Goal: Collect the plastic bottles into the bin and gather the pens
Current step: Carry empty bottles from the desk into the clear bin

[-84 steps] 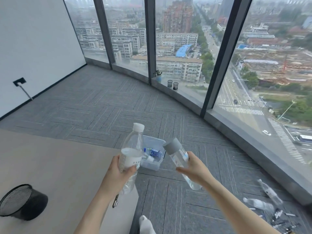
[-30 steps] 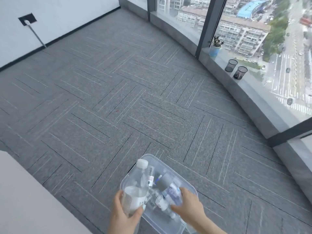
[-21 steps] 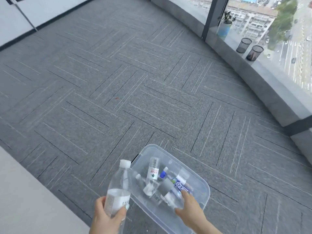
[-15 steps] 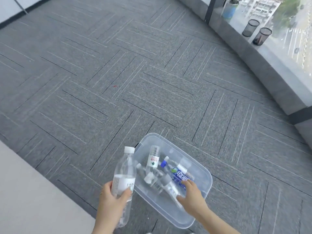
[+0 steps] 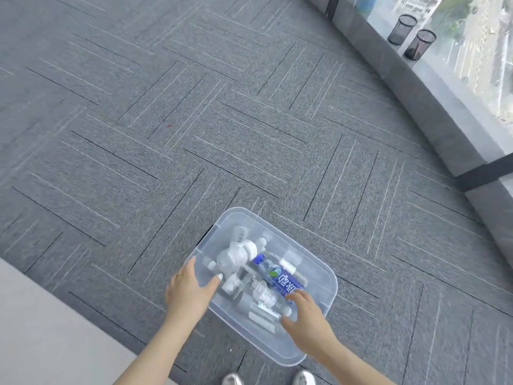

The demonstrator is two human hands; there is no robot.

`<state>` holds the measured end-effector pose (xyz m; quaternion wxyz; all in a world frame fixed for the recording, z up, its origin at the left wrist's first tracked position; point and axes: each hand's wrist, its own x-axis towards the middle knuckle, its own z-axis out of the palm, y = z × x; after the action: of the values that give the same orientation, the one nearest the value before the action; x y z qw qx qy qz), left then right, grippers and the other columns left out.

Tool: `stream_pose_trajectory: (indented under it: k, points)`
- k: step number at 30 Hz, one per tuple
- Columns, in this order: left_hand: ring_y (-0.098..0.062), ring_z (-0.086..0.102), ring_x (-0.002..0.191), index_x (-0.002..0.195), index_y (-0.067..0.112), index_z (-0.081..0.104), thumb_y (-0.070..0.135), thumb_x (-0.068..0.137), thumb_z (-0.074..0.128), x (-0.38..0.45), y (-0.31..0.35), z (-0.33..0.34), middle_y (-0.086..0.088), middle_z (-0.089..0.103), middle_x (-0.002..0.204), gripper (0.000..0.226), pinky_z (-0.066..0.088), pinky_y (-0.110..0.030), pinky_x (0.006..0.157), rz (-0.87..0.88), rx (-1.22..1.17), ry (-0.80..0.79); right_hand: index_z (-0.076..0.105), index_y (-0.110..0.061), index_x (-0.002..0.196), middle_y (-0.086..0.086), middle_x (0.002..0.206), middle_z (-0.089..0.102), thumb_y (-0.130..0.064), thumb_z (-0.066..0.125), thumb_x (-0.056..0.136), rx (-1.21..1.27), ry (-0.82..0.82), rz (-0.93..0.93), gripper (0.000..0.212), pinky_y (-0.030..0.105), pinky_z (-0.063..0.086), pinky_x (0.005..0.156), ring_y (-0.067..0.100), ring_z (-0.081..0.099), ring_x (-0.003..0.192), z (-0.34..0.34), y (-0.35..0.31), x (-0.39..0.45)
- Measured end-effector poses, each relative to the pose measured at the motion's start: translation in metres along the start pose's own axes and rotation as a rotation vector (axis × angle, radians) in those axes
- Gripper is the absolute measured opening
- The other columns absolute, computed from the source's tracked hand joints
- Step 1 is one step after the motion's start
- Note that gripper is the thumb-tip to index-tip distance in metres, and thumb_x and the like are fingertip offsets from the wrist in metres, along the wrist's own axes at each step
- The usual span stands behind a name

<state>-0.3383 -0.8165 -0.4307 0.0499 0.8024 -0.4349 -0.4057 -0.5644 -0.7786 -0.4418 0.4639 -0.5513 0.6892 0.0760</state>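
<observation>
Both the left hand (image 5: 189, 287) and the right hand (image 5: 306, 315) hover open over the clear plastic bin (image 5: 316, 269), holding nothing. The plastic bottles (image 5: 273, 276) lie inside; they should settle flat below the rim.

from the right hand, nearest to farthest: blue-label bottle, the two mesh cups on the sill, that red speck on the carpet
1. Blue-label bottle, in the bin beside the right hand.
2. Red speck, on the carpet, up and left.
3. Mesh cups, far on the window sill at upper right.
</observation>
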Motion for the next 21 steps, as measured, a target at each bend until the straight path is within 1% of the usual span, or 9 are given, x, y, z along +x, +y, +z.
stream_pose_trajectory:
  k: [4, 7, 10, 13, 15, 17, 19, 20, 21]
  points:
    - [-0.024, 0.030, 0.135, 0.142, 0.021, 0.032, 0.040, 0.087, 0.058, -0.020, -0.011, -0.012, -0.002, 0.039, 0.145, 0.063, 0.033, -0.044, 0.107, -0.021, -0.062, -0.076, 0.038, -0.021, 0.138, -0.006, 0.144, 0.035, -0.029, 0.052, 0.092, 0.009, -0.013, -0.011, 0.049, 0.027, 0.038, 0.104, 0.013, 0.041, 0.128, -0.009, -0.013, -0.007]
    - [-0.022, 0.037, 0.131, 0.138, 0.021, 0.037, 0.037, 0.088, 0.058, -0.034, -0.010, -0.028, 0.000, 0.043, 0.141, 0.057, 0.036, -0.041, 0.104, -0.038, -0.086, -0.077, 0.041, -0.021, 0.136, -0.005, 0.143, 0.037, -0.029, 0.052, 0.091, 0.004, -0.013, -0.019, 0.047, 0.028, 0.036, 0.104, 0.014, 0.041, 0.128, -0.021, -0.025, -0.015]
    - [-0.020, 0.038, 0.130, 0.137, 0.020, 0.038, 0.033, 0.090, 0.057, -0.049, 0.003, -0.046, 0.001, 0.044, 0.140, 0.053, 0.035, -0.037, 0.103, -0.021, -0.122, -0.073, 0.042, -0.021, 0.135, -0.005, 0.142, 0.038, -0.029, 0.052, 0.091, 0.008, 0.005, -0.032, 0.046, 0.028, 0.034, 0.105, 0.014, 0.040, 0.129, -0.039, -0.040, -0.026]
    - [-0.017, 0.041, 0.127, 0.136, 0.019, 0.038, 0.029, 0.091, 0.056, -0.065, 0.024, -0.067, 0.000, 0.044, 0.139, 0.049, 0.034, -0.031, 0.099, 0.019, -0.165, -0.064, 0.046, -0.021, 0.131, -0.004, 0.139, 0.042, -0.027, 0.052, 0.091, 0.002, 0.028, -0.066, 0.041, 0.027, 0.038, 0.099, 0.014, 0.044, 0.124, -0.064, -0.061, -0.039]
    - [-0.012, 0.042, 0.118, 0.134, 0.019, 0.040, 0.025, 0.092, 0.055, -0.078, 0.038, -0.083, 0.000, 0.045, 0.136, 0.045, 0.033, -0.026, 0.093, 0.055, -0.200, -0.052, 0.046, -0.021, 0.131, -0.004, 0.138, 0.043, -0.026, 0.051, 0.091, 0.017, 0.047, -0.092, 0.041, 0.026, 0.044, 0.091, 0.014, 0.049, 0.117, -0.082, -0.076, -0.052]
    - [-0.006, 0.039, 0.109, 0.133, 0.019, 0.041, 0.025, 0.092, 0.055, -0.092, 0.049, -0.097, 0.001, 0.046, 0.134, 0.044, 0.030, -0.023, 0.090, 0.087, -0.214, -0.042, 0.047, -0.021, 0.131, -0.005, 0.140, 0.042, -0.025, 0.051, 0.091, 0.041, 0.062, -0.116, 0.040, 0.023, 0.044, 0.077, 0.013, 0.054, 0.099, -0.098, -0.090, -0.065]
    - [-0.006, 0.038, 0.107, 0.134, 0.020, 0.040, 0.028, 0.092, 0.055, -0.108, 0.058, -0.109, 0.002, 0.047, 0.135, 0.045, 0.030, -0.024, 0.090, 0.099, -0.215, -0.041, 0.045, -0.021, 0.132, -0.006, 0.141, 0.039, -0.026, 0.050, 0.093, 0.048, 0.077, -0.144, 0.040, 0.014, 0.040, 0.062, 0.008, 0.052, 0.079, -0.112, -0.102, -0.079]
    - [-0.006, 0.038, 0.108, 0.135, 0.021, 0.039, 0.029, 0.091, 0.055, -0.116, 0.061, -0.114, 0.002, 0.046, 0.136, 0.047, 0.031, -0.024, 0.090, 0.102, -0.214, -0.045, 0.044, -0.022, 0.133, -0.006, 0.142, 0.039, -0.027, 0.049, 0.093, 0.055, 0.078, -0.157, 0.040, 0.011, 0.038, 0.054, 0.006, 0.051, 0.073, -0.118, -0.108, -0.086]
    - [-0.006, 0.038, 0.109, 0.136, 0.022, 0.037, 0.031, 0.091, 0.055, -0.124, 0.066, -0.120, 0.003, 0.045, 0.137, 0.049, 0.031, -0.025, 0.090, 0.102, -0.214, -0.053, 0.044, -0.022, 0.133, -0.006, 0.142, 0.038, -0.028, 0.049, 0.093, 0.065, 0.075, -0.172, 0.041, 0.010, 0.038, 0.051, 0.005, 0.051, 0.072, -0.125, -0.114, -0.093]
